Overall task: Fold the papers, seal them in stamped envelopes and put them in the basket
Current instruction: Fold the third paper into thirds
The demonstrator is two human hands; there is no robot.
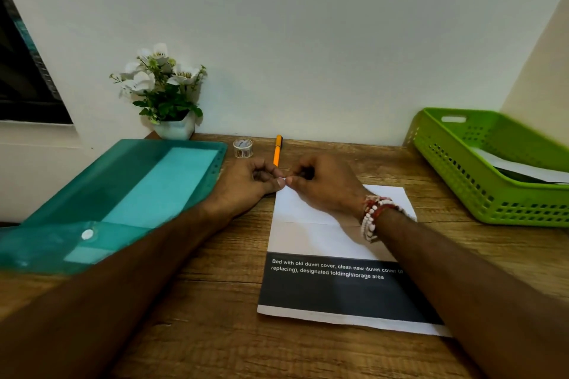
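A white envelope (311, 224) lies on the wooden desk (215, 301), on top of a printed sheet of paper (338, 292) with a dark band and white text. My left hand (249, 184) and my right hand (320, 184) meet just above the envelope's far left corner. Both pinch a tiny white piece (282, 179) between thumb and fingertips; what it is I cannot tell. A green basket (462, 169) stands at the right with white paper (523, 168) inside it.
A teal plastic folder (123, 194) holding paper lies at the left. A small roll of tape (243, 148) and an orange pen (277, 150) lie behind my hands. A white pot of flowers (167, 92) stands against the wall.
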